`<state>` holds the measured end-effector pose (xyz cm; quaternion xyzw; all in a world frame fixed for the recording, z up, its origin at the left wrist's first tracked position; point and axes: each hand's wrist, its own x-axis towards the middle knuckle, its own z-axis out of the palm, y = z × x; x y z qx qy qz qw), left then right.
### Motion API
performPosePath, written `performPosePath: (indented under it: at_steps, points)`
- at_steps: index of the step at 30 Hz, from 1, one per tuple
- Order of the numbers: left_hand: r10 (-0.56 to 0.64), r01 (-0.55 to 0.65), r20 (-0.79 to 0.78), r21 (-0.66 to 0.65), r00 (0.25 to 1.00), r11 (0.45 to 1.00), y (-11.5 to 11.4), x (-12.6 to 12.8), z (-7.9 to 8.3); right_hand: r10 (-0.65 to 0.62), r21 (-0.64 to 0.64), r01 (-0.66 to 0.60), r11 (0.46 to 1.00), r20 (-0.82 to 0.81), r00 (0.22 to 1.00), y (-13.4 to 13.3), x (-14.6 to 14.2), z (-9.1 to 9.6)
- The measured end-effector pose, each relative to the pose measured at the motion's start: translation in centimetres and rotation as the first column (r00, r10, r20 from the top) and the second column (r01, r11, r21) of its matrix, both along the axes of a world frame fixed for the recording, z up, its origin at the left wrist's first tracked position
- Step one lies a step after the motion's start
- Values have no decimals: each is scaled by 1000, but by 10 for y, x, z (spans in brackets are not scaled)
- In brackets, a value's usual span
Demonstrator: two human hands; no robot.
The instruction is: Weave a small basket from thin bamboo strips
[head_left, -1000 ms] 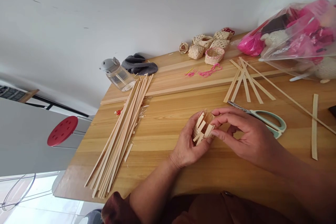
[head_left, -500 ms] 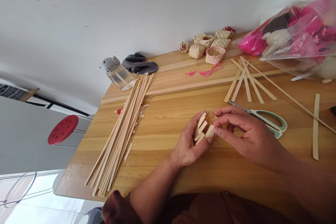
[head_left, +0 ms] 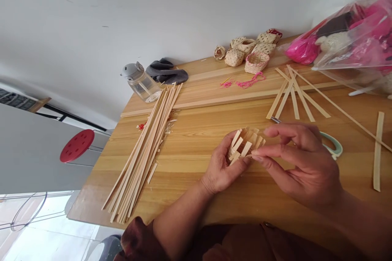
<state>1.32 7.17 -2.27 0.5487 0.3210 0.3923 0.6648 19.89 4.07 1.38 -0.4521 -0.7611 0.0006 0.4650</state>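
A small woven basket [head_left: 245,147] with upright strip ends round its rim sits in my left hand [head_left: 222,163], whose fingers and thumb wrap its near and left sides. At the basket's right edge, my right hand [head_left: 300,159] pinches what looks like a thin weaving strip [head_left: 251,155] between thumb and a finger; its other fingers are lifted and curled. Under and behind my right hand lie scissors [head_left: 332,144]; only part of a pale green handle and the metal tip show.
A bundle of long wooden strips [head_left: 141,155] lies left. Behind are a water bottle [head_left: 142,83], a dark cloth [head_left: 167,72], several small woven baskets [head_left: 234,57] and pink thread [head_left: 251,79]. Flat strips [head_left: 294,98] and a plastic bag [head_left: 352,45] are right. A red stool [head_left: 77,145] stands beyond the table.
My right hand has shifted right, off the upright strip ends, and now pinches at the basket's edge. It covers more of the scissors. The left hand keeps its hold; the view has shifted slightly.
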Motion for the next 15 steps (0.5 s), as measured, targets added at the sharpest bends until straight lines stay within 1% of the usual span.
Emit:
performPosePath:
  at_steps: [2, 6, 10, 13, 15]
  points:
    - [13, -13, -18, 18, 1000, 1000, 0, -1, 0, 15, 22, -15, 1000, 15, 1000, 0, 0, 0]
    - [65, -60, -71, 76, 995, 995, -1, -2, -2, 85, 16, -86, 996, 34, 996, -4, -2, 0]
    - [114, -108, -55, 110, 992, 988, -3, -1, -6, 154, 33, -157, 987, 71, 985, -10, -7, -4]
    - [132, -130, -27, 88, 991, 988, -2, 0, -7, 171, 39, -176, 984, 100, 980, -13, -10, -11]
    - [112, -112, 0, 26, 994, 993, 0, -1, -6, 170, 50, -178, 983, 126, 977, -13, -10, -14]
